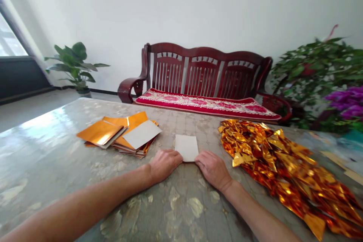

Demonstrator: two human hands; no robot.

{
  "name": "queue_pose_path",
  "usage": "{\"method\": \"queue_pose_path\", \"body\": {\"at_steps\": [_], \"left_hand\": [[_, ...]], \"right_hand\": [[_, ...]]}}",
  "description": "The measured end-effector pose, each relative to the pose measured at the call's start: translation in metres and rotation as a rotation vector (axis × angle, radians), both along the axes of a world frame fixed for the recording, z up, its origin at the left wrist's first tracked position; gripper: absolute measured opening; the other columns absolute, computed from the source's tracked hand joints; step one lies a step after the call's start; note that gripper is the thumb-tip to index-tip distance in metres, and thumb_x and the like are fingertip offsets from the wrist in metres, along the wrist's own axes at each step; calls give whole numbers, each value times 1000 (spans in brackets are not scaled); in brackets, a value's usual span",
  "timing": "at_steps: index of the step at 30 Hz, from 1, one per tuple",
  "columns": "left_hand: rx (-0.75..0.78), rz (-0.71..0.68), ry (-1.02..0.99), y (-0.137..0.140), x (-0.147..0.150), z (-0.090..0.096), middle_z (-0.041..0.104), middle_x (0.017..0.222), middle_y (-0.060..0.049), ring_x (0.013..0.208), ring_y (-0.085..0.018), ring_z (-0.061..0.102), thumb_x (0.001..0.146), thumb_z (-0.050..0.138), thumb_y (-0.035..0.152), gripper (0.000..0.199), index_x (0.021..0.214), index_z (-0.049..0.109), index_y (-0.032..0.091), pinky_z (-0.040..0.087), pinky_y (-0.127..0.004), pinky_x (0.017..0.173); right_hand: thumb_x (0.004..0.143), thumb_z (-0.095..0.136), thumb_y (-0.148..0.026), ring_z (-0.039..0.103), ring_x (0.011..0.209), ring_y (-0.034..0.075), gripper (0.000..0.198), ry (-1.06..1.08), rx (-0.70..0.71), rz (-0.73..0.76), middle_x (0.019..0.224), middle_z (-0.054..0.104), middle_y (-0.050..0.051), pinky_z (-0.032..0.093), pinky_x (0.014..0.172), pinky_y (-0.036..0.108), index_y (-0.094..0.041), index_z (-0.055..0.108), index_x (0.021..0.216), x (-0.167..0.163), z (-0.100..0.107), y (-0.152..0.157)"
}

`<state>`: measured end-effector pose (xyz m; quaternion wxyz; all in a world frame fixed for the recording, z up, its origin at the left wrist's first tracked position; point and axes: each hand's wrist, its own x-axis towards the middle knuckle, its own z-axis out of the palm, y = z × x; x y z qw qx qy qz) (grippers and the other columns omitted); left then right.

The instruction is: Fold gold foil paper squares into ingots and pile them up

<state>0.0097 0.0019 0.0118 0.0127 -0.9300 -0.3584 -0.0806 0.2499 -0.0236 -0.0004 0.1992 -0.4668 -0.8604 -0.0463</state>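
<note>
A small sheet of paper (186, 147), white side up, lies on the table in front of me. My left hand (166, 164) pinches its near left corner. At the near right corner, my right hand (212, 168) has its fingers closed on the same sheet. To the left is a loose stack of gold foil paper (103, 130), some sheets gold side up and one white side up (143, 134). Over on the right spreads a large heap of folded gold foil pieces (263, 151). The fingertips are partly hidden behind the hands.
The table (70, 181) has a shiny, patterned cover. Behind it stands a dark red wooden bench (198, 64) with a red cushion (204, 104). Clear plastic bags (337, 151) lie at the right edge. Potted plants (75, 64) flank the bench, with purple flowers (347, 102) at right.
</note>
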Motion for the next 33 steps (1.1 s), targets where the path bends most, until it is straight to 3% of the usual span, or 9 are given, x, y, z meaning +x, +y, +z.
{"method": "queue_pose_path", "body": {"at_steps": [3,7,14,24,33], "left_hand": [[-76,52,-75,-4,0,7,70,88,-3,83,-17,64,100,46,27,25,87,66,20,43,-25,71],[-157,173,-229,-8,7,7,70,87,-2,86,-17,64,98,50,30,23,85,68,21,43,-25,75],[-235,256,-411,-10,13,-6,69,88,-1,90,-17,63,93,56,26,19,82,70,21,43,-25,79],[-258,309,-468,-12,3,-4,69,84,0,85,-17,62,84,68,22,8,76,71,20,42,-26,77],[-261,309,-427,-6,-1,-4,68,87,-1,88,-17,61,91,61,28,18,78,70,20,42,-27,81]], "right_hand": [[98,50,-21,59,91,17,19,21,-78,23,91,66,4,43,81,28,-21,68,93,1,7,-3],[96,53,-21,60,89,17,21,88,-180,-55,87,67,2,43,78,27,-22,69,83,2,14,-5],[91,59,-26,61,89,17,17,394,-259,-109,89,68,1,43,81,27,-24,72,80,5,3,-1],[89,57,-25,56,85,18,22,215,-183,-186,79,62,1,39,74,27,-21,61,68,-3,5,-13],[86,54,-22,56,82,16,18,196,-159,-289,79,59,1,37,71,26,-22,56,67,-6,1,-12]]}}
